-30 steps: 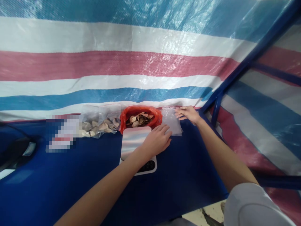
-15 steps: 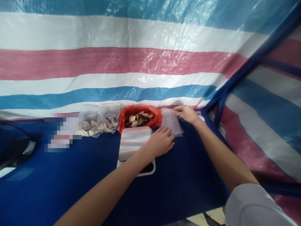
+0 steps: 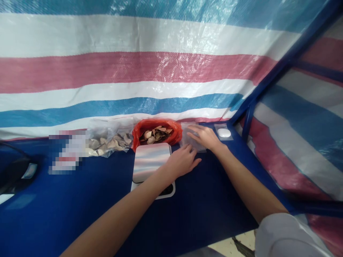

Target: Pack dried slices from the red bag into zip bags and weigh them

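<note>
A clear plastic bag (image 3: 185, 137) lies flat on the bench (image 3: 214, 192), under the slightly parted fingers of the right hand (image 3: 207, 137). The left hand's (image 3: 182, 161) fingers bend loosely at its near edge, thumb apart; whether either hand grips it cannot be told. Beside it sits a red bag (image 3: 138, 130) of dried slices (image 3: 158, 134), with a scale (image 3: 151, 160) in front.

Arms (image 3: 125, 210) fwd, L hand (image 3: 182, 161) palm down, thumb (image 3: 197, 163) out, R hand (image 3: 205, 137) near, fingers (image 3: 197, 129) twd L
</note>
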The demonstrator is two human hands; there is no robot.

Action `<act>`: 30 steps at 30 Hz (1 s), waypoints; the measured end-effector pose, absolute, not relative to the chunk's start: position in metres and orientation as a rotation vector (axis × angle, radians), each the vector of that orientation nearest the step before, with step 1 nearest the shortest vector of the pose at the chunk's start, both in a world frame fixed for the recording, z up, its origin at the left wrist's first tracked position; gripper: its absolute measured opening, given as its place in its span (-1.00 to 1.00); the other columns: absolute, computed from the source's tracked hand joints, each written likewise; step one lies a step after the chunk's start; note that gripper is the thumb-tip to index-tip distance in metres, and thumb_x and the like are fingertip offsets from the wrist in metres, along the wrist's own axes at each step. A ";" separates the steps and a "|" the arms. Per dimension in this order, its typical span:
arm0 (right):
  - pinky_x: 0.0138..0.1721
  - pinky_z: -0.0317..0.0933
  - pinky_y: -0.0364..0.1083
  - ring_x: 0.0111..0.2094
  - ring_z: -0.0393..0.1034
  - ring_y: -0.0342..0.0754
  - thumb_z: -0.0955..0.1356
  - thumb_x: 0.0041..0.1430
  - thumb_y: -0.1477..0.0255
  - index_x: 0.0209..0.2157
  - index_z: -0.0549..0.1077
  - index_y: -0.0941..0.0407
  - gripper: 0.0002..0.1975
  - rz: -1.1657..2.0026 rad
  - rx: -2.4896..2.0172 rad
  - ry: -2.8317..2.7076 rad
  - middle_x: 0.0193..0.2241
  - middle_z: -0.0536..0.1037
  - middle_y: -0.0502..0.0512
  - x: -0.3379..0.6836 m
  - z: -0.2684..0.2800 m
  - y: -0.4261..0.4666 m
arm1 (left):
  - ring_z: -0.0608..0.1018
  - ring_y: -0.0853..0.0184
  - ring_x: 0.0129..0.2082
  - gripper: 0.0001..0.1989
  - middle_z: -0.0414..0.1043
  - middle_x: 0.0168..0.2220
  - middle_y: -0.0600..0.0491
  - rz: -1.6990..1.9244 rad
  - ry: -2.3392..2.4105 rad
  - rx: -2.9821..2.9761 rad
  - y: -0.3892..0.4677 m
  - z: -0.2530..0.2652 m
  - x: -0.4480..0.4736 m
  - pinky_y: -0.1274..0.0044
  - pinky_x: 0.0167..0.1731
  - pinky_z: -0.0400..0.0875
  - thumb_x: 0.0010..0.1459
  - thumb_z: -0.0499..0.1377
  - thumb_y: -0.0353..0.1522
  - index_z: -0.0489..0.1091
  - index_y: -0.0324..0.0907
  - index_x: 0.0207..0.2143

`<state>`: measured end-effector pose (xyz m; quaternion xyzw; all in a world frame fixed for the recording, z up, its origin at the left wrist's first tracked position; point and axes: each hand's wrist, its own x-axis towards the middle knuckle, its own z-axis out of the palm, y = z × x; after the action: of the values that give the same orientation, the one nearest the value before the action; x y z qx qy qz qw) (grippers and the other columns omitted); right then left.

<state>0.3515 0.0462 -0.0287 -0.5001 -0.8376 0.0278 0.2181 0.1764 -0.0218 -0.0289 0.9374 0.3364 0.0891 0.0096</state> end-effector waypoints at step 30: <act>0.26 0.26 0.07 0.23 0.36 0.09 0.30 0.35 0.38 0.09 0.55 0.06 -0.66 0.125 -1.106 -2.471 0.16 0.50 0.14 0.364 -0.045 0.072 | 0.53 0.06 0.01 -0.59 0.51 -0.07 -0.24 0.341 1.007 2.981 -0.017 -0.033 0.170 0.30 0.04 0.41 0.38 0.02 -0.19 0.48 -0.34 -0.05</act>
<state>0.3644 0.0718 -0.0446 -0.3987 -0.8906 0.0449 0.2142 0.1697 -0.0166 -0.0326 0.9418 0.3182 0.1079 -0.0115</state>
